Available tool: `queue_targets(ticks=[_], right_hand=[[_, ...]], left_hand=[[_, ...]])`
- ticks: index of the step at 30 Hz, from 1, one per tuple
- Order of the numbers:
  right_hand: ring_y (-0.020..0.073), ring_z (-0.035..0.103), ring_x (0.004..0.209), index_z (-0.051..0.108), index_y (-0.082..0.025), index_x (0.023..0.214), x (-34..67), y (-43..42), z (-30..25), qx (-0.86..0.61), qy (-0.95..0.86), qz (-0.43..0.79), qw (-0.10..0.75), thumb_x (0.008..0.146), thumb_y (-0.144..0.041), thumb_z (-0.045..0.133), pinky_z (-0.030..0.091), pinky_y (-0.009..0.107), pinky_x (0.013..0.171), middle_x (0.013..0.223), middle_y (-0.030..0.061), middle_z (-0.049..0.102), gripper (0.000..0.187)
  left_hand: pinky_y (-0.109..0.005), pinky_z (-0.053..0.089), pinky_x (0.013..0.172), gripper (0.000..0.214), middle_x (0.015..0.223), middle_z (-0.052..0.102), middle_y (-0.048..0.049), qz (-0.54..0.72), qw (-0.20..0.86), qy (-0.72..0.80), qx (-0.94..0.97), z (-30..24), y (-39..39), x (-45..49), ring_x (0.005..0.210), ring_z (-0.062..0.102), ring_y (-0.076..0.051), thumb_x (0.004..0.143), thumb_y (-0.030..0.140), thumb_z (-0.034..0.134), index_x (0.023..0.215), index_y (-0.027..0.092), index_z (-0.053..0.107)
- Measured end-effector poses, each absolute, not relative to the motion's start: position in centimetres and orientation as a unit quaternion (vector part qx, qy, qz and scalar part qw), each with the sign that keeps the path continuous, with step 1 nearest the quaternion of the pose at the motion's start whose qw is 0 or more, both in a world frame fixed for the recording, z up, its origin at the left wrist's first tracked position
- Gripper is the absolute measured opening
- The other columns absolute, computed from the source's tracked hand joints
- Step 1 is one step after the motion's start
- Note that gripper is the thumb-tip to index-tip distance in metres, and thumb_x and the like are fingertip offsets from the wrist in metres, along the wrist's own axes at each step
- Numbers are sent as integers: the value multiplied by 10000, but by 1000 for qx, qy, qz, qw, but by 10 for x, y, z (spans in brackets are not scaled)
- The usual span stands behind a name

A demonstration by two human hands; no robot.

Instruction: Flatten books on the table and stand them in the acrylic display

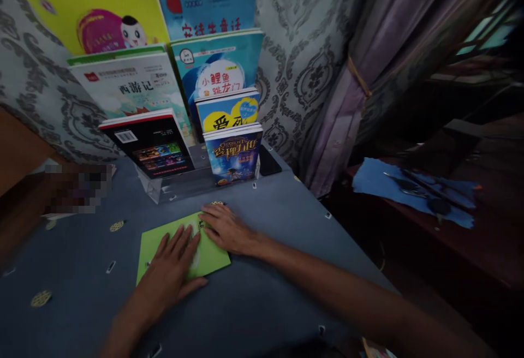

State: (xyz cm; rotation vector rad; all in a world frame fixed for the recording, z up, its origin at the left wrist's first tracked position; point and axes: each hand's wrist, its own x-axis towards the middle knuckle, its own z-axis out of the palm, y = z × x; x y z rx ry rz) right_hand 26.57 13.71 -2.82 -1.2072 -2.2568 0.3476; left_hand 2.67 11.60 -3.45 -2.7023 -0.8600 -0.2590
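A light green book (213, 257) lies flat on the dark blue-grey tablecloth. My left hand (174, 262) rests on its left and middle part, palm down, with the fingers spread. At the upper right corner, my right hand (227, 228) also lies on the cover with fingers stretched out. Both hands hide much of the cover. Just beyond them stands a clear book stand (158, 190) with several upright books, among them a black book (158, 150) and a blue-purple book (233, 156).
Another person's arm (20, 210) reaches in from the left, its hand area blurred out. A dark flat object (269, 162) lies behind the stand. Patterned wallpaper and a tied purple curtain (339, 90) are behind. At right, tools lie on a blue cloth (376, 183).
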Motion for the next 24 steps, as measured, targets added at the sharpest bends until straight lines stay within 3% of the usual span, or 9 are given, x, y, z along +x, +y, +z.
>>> queue_targets(ticks=[12, 17, 24], right_hand=[[283, 541, 1309, 675, -176, 1282, 266, 145, -33, -444, -834, 167, 283, 1003, -305, 492, 387, 549, 1134, 1386, 156, 629, 357], [271, 544, 1292, 679, -164, 1270, 275, 148, -33, -423, -841, 179, 286, 989, -270, 511, 408, 501, 1127, 1347, 136, 648, 344], [265, 595, 1135, 711, -181, 1182, 296, 140, -30, -428, -824, 185, 321, 959, -218, 516, 485, 483, 1008, 1193, 124, 688, 298]], left_hand=[[-425, 579, 949, 370, 1238, 712, -178, -124, 181, -311, -925, -29, 83, 35, 1229, 647, -320, 1044, 329, 418, 1296, 132, 602], [-400, 590, 911, 306, 1188, 731, -164, -140, 221, -292, -920, -26, 81, 39, 1163, 683, -309, 1032, 278, 454, 1245, 120, 609], [-402, 566, 939, 333, 1245, 706, -160, -106, 217, -255, -936, -13, 80, 56, 1187, 667, -310, 1036, 341, 447, 1231, 116, 596]])
